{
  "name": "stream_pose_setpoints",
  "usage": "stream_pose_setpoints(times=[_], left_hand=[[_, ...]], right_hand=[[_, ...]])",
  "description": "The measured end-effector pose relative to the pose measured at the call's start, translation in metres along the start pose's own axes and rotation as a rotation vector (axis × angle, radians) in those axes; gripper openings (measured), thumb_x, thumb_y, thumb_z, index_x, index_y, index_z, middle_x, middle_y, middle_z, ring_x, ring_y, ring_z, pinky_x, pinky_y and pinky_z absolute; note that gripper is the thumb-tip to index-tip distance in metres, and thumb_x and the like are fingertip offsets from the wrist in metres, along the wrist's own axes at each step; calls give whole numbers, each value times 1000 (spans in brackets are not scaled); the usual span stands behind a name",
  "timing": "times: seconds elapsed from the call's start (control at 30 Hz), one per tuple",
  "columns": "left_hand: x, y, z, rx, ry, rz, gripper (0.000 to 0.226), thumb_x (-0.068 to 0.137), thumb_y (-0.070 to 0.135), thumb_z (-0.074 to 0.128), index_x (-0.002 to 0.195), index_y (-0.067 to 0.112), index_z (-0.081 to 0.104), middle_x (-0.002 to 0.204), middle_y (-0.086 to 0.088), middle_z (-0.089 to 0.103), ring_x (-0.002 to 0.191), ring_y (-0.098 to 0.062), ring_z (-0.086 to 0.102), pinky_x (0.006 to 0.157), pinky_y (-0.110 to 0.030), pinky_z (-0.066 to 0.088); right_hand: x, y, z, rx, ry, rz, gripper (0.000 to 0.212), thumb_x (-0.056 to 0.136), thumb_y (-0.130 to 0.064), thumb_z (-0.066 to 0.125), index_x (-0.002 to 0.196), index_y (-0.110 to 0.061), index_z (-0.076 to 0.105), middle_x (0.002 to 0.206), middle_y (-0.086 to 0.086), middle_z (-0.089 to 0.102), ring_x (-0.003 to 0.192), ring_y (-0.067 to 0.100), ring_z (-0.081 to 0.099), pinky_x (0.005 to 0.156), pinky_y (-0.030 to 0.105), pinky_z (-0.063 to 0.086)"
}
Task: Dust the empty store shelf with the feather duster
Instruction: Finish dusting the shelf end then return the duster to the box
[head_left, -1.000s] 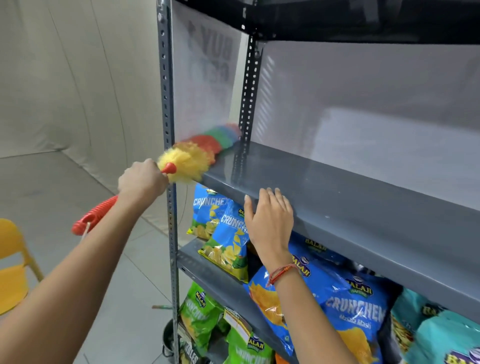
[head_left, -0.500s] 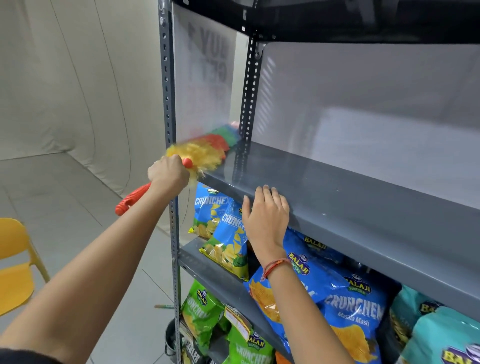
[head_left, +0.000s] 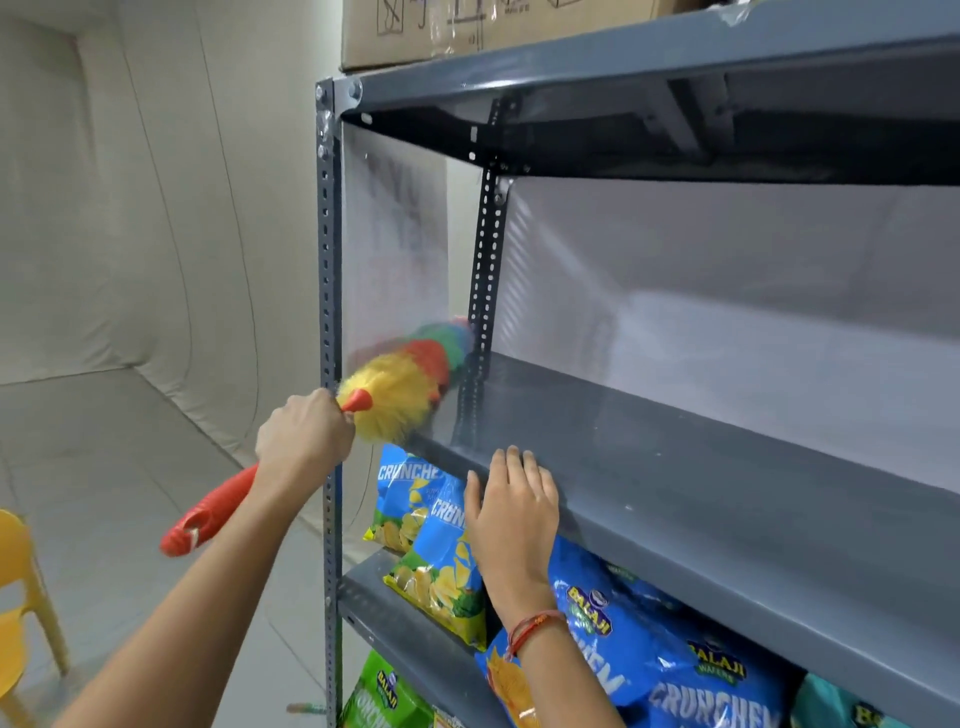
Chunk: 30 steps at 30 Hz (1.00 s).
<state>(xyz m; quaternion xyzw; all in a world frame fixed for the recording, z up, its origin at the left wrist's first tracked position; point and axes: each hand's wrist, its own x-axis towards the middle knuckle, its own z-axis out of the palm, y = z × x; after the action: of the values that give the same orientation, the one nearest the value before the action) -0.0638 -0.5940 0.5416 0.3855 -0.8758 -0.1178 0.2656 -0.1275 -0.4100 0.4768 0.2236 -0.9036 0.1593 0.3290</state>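
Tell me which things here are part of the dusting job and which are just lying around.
Part of the job:
feather duster, held in the left hand
empty shelf, with the right hand resting on its front edge

Just around:
blue chip bags
green chip bag
cardboard box
yellow chair

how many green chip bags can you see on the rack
1. A green chip bag stands on the lowest visible level, at the bottom edge of the view beside the front post. More may be hidden below the frame or behind the blue bags.
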Motion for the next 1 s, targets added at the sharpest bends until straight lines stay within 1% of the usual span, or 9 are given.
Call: stream_pose_setpoints(times=[0.1,0.23,0.33,0.4,0.47,0.6,0.77,0.87,1.0], left_hand=[[-12,-6,-22,8,97,16,32,92,37,45,103,18,69,75,-9,56,68,-29,53,61,-32,43],[-19,-11,-42,-77,119,87,33,92,39,46,106,21,71,72,-11,58,66,-33,56,60,-33,46],[-13,-10,-36,-58,-11,84,32,90,40,51,108,24,71,69,-8,55,65,-30,53,59,-29,40],[-10,-14,-27,-39,-156,49,32,88,41,54,109,23,70,73,-9,57,69,-30,55,60,-29,42],[-9,-20,-15,-51,-203,-21,34,87,42,55,112,23,69,81,-11,58,74,-31,56,65,-30,45],[-19,-15,0,15,-30,22,32,91,36,47,107,20,70,78,-8,54,69,-29,50,64,-32,42],[-25,-2,8,-31,-86,49,32,91,39,46,108,23,68,79,-8,58,71,-31,55,62,-31,42],[-24,0,10,35,-11,49,35,92,36,44,111,17,67,91,-13,65,76,-32,57,63,-32,42],[-26,-4,6,-9,8,92,33,91,39,45,107,22,69,64,-1,52,62,-26,49,56,-29,37]], right_hand=[[0,2,1,-18,24,-14,38,75,-34,74,99,-4,73,102,12,75,99,27,69,85,38,57],[1,3,3,-12,32,-20,37,80,-33,70,102,-4,71,106,12,73,104,27,67,89,38,56],[1,1,3,-8,35,-12,37,82,-32,67,103,-3,70,108,13,73,105,28,66,90,38,55],[1,1,3,-3,43,-8,37,82,-31,68,103,-2,70,108,14,73,104,28,66,90,38,55],[1,1,3,6,46,-3,37,82,-31,67,104,-1,70,108,14,72,105,29,66,90,39,55],[1,1,5,10,61,-4,36,81,-29,68,102,0,70,106,15,73,103,30,67,88,39,55],[1,2,8,28,59,-6,36,84,-29,64,105,0,69,110,15,72,107,30,65,92,40,53],[1,3,7,30,51,-7,36,86,-29,63,107,0,68,111,15,71,108,30,64,93,40,53],[1,3,6,26,39,-13,37,86,-30,62,108,0,67,112,15,71,108,29,64,93,39,52]])
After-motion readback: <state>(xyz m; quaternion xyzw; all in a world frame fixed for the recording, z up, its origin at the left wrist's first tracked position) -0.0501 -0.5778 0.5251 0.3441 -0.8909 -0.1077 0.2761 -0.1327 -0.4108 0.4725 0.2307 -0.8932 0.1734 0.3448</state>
